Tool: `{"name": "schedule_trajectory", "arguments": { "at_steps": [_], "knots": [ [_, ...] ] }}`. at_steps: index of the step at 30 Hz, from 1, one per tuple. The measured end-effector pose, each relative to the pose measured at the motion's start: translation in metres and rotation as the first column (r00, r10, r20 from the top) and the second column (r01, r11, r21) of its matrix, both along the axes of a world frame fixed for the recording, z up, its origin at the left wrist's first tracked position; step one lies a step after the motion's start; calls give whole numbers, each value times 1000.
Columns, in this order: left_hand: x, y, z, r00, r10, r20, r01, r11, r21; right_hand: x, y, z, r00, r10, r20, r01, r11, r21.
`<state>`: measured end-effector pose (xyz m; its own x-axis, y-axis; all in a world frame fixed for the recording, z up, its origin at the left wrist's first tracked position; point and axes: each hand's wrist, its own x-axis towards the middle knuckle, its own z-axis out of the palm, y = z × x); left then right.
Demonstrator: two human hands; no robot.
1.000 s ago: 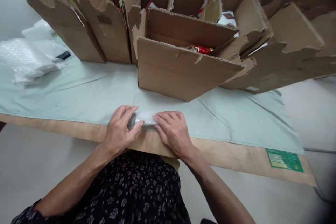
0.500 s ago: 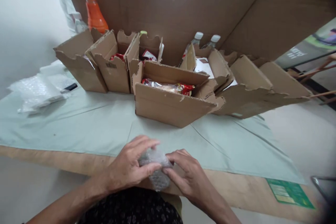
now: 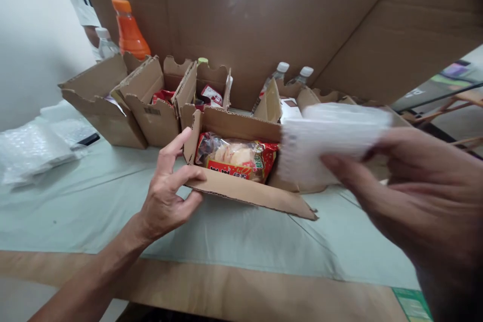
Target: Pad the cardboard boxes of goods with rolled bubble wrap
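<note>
Judged part-way along: found a red-and-clear snack bag (image 3: 236, 156) already lying inside the front box (image 3: 249, 195), just right of the left grip (image 3: 166, 196); found a white bubble-wrap packet (image 3: 332, 128) outside that box, not yet put down, and the box itself unclosed. Noted the left grip pinching the near panel of the front box at its left end, with that panel leaning outward and the bag plainly exposed. Noted the right grip (image 3: 411, 191) pinching the bubble-wrap packet, thumb on the near face; blurred, and impossible to tell what lies inside. Observed in line with the right end of the front box; unable to confirm contact. Listed beyond the left grip, standing open in a row: a leftmost box (image 3: 101, 115) showing a little white paper, a second box (image 3: 153, 115) holding a red packet (image 3: 163, 96), and a third box (image 3: 188, 91) holding a red-and-white packet (image 3: 212, 94). Seen behind the front box, left of the right grip: a white carton (image 3: 290, 109) inside a further box. Unable to inspect boxes behind the right grip, being largely hidden. Recorded spare bubble wrap (image 3: 33, 151) on the worktop (image 3: 211, 287), well left of the left grip.
</note>
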<state>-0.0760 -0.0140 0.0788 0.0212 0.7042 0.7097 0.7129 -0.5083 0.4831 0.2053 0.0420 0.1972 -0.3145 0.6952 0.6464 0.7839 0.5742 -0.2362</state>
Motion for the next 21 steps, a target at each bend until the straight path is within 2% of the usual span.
{"name": "schedule_trajectory", "arguments": {
  "at_steps": [2,5,8,10,11,13,15,17,19,21],
  "knots": [
    [-1,-1,-3,1000,3,1,-3,1000,-7,-22,15,2,992,91,91,-91,996,-2],
    [-3,1,-5,1000,-10,2,10,1000,-5,-46,38,4,928,203,313,-202,979,-33],
    [-5,1,-7,1000,-28,14,28,1000,-4,-45,54,3,795,327,510,-341,938,-71],
    [-6,1,-9,999,-36,14,36,999,-1,-36,59,-1,726,445,524,-398,894,-208],
    [-6,1,-10,999,-39,11,39,999,1,-31,59,-3,714,471,517,-376,882,-284],
    [-6,2,-10,999,-43,9,43,999,15,-24,56,-11,721,405,562,-225,904,-364],
    [-5,2,-11,999,-41,13,40,999,28,-24,54,-18,689,260,676,-38,945,-325],
    [-5,3,-11,999,-36,12,35,999,36,-29,53,-24,620,156,769,76,964,-256],
    [-5,3,-11,999,-35,11,35,999,33,-39,56,-28,540,180,822,111,953,-282],
    [-4,3,-12,999,-41,16,41,999,20,-48,61,-30,474,306,826,117,908,-403]
  ]
}}
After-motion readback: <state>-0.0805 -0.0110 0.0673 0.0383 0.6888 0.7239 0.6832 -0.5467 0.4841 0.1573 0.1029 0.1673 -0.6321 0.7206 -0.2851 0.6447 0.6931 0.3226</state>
